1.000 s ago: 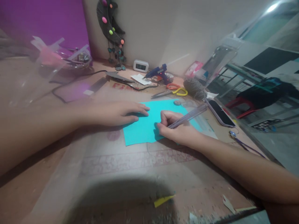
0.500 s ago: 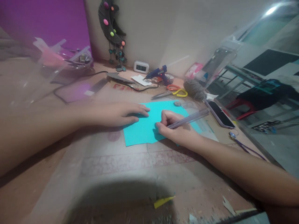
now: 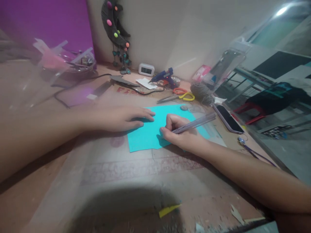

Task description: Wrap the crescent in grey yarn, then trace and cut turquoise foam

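Note:
A bright turquoise sheet of paper (image 3: pixel 143 139) lies on the table in the middle of the view. Over its left part rests my left hand (image 3: pixel 132 118), flat with the fingers stretched out and the thumb apart. My right hand (image 3: pixel 178 129) is closed round a slim, see-through pen (image 3: pixel 196 123) on the right side of the sheet. The pen's upper end leans to the right; its tip is hidden behind my fingers. A small round grey object (image 3: pixel 184 107) sits at the sheet's far edge.
Behind the paper lie scissors (image 3: pixel 187 96) with yellow and orange handles, a blue glue gun (image 3: pixel 162 76), a white digital clock (image 3: pixel 146 69) and grey yarn (image 3: pixel 202 92). A phone (image 3: pixel 228 118) rests at the right edge. A yellow scrap (image 3: pixel 169 210) lies in front.
The whole view has shifted very slightly. My right hand with the pen has moved a touch to the left on the sheet; the left hand stays in place.

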The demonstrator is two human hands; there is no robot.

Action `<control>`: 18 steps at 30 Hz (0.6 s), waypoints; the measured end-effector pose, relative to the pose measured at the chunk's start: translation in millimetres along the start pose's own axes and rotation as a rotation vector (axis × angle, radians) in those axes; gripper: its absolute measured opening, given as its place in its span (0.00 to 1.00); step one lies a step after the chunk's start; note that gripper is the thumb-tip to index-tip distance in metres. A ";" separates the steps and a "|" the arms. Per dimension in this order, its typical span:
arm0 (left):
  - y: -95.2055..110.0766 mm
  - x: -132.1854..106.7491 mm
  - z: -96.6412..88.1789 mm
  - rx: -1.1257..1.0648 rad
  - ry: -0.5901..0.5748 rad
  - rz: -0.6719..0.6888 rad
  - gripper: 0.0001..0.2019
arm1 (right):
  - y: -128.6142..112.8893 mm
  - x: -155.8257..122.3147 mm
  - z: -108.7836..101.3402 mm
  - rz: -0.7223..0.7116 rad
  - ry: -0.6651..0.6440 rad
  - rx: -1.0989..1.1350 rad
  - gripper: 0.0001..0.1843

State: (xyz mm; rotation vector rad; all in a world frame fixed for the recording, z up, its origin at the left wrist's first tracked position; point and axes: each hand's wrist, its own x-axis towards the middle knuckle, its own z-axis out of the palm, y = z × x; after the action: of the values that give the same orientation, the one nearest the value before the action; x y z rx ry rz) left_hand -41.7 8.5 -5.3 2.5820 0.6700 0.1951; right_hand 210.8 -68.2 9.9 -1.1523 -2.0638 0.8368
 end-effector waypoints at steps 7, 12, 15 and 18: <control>0.9 0.1 -0.4 -0.001 0.000 0.000 0.22 | 0.4 0.1 -0.1 0.016 -0.021 -0.019 0.16; 1.7 1.0 -0.3 -0.001 0.006 0.001 0.22 | -0.5 0.5 1.8 0.052 -0.014 -0.029 0.17; 2.3 1.1 -0.6 -0.004 0.004 -0.006 0.22 | -0.7 1.1 2.1 0.056 -0.001 -0.047 0.16; 2.3 1.1 -0.5 0.001 0.002 0.000 0.22 | -0.5 1.5 1.8 0.044 0.015 -0.074 0.15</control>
State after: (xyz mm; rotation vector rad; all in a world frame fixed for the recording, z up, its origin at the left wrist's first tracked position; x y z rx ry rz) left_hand -39.9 7.5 -3.7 2.5831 0.6705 0.1982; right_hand 208.5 -67.5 9.5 -1.2443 -2.0791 0.7763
